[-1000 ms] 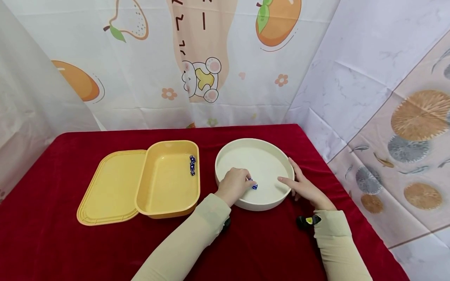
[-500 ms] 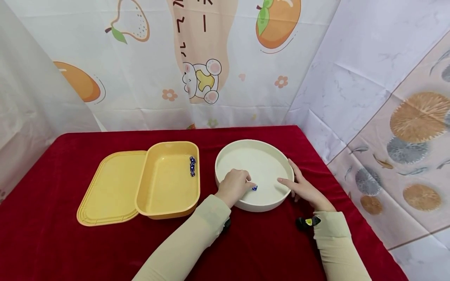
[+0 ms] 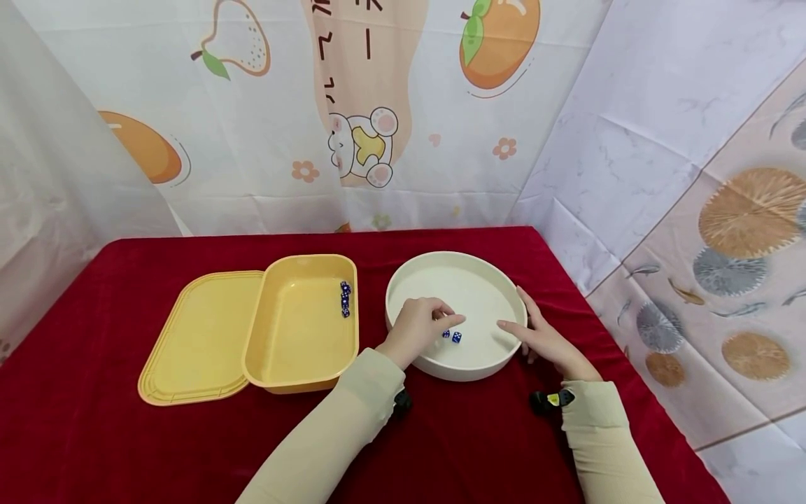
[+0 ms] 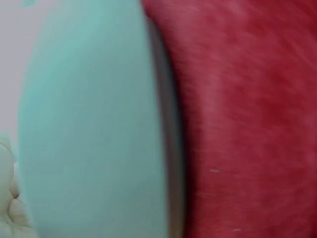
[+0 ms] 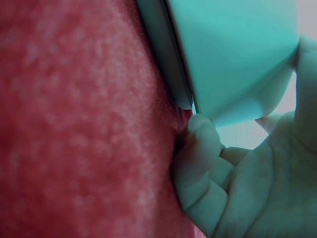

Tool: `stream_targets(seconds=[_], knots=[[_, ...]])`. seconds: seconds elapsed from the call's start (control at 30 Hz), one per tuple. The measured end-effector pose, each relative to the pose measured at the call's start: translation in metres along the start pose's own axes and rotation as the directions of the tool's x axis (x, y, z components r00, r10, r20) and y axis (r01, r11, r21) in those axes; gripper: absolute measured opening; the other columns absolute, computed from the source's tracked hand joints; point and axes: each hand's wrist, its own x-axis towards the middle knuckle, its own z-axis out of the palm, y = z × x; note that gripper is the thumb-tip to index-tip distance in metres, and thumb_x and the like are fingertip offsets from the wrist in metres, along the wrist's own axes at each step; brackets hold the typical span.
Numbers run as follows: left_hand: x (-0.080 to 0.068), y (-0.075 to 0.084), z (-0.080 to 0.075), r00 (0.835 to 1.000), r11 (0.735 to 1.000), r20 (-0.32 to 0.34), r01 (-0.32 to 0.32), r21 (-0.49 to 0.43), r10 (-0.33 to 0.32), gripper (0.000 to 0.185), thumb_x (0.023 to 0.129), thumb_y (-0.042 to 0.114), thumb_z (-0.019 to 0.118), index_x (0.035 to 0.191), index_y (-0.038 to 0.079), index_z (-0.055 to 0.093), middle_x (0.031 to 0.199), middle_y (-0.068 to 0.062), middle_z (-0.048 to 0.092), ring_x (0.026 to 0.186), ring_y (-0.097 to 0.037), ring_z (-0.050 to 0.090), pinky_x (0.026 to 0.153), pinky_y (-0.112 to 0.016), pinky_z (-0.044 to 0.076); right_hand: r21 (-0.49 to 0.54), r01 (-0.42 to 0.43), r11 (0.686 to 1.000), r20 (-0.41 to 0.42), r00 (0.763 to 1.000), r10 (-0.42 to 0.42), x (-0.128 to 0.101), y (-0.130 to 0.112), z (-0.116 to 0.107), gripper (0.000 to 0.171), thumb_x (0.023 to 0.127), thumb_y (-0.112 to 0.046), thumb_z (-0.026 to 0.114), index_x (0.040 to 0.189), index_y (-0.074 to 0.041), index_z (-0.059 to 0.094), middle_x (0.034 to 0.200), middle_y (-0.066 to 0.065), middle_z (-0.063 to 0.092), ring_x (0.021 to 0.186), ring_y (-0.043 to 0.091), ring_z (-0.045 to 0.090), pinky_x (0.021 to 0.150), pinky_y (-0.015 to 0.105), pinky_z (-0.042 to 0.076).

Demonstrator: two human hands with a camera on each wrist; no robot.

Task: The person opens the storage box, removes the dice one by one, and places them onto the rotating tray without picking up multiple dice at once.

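Note:
A shallow round cream tray (image 3: 485, 290) stands on the red cloth, and two blue dice (image 3: 456, 337) lie side by side in its near part. My left hand (image 3: 415, 327) reaches over the near left rim, its fingers loosely bent and the thumb stretched out just above the dice. Between thumb and fingers nothing shows. In the left wrist view the tray wall (image 4: 94, 124) hides most of that hand. My right hand (image 3: 546, 339) holds the tray's right side, thumb over the rim and fingers against the outer wall, as the right wrist view shows the fingers (image 5: 198, 163) low beside it.
Left of the tray stands a yellow rectangular box (image 3: 296, 350) with several blue dice (image 3: 345, 299) lined up along its right wall. A yellow lid (image 3: 201, 336) lies flat against the box's left side. Printed curtains (image 3: 252, 154) hang behind the table.
My left hand has let go of a die and lifted slightly, its thumb extending rightward; both dice now show in the tray. The right hand stays at the rim.

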Motion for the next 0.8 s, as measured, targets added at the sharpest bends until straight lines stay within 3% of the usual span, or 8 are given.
stream_targets(seconds=[0.43, 0.6, 0.8], knots=[[-0.006, 0.032, -0.042, 0.991, 0.97, -0.102, -0.113, -0.216, 0.092, 0.023, 0.09, 0.038, 0.072, 0.098, 0.017, 0.077, 0.081, 0.004, 0.07, 0.077, -0.01, 0.06, 0.071, -0.024, 0.051, -0.003, -0.001, 1.0, -0.005, 1.0, 0.001, 0.0, 0.002, -0.001, 0.097, 0.094, -0.043, 0.064, 0.159, -0.033, -0.006, 0.063, 0.005, 0.049, 0.057, 0.017, 0.05, 0.052, 0.035, 0.05], [-0.008, 0.041, -0.057, 0.986, 0.966, -0.119, -0.144, -0.216, 0.121, 0.023, 0.091, 0.037, 0.071, 0.101, 0.018, 0.077, 0.084, 0.003, 0.071, 0.08, -0.011, 0.062, 0.072, -0.024, 0.053, -0.004, -0.002, 1.0, -0.003, 1.0, 0.002, 0.0, 0.002, 0.0, 0.096, 0.094, -0.043, 0.064, 0.159, -0.033, -0.006, 0.063, 0.005, 0.049, 0.056, 0.017, 0.05, 0.052, 0.035, 0.05], [-0.007, 0.043, -0.075, 0.986, 0.968, -0.137, -0.122, -0.221, 0.093, 0.022, 0.091, 0.037, 0.071, 0.104, 0.019, 0.077, 0.087, 0.002, 0.073, 0.082, -0.013, 0.065, 0.074, -0.026, 0.055, -0.007, 0.006, 1.0, -0.006, 1.0, -0.006, 0.0, 0.002, -0.001, 0.096, 0.094, -0.042, 0.064, 0.159, -0.032, -0.006, 0.063, 0.005, 0.049, 0.056, 0.016, 0.05, 0.052, 0.035, 0.049]])
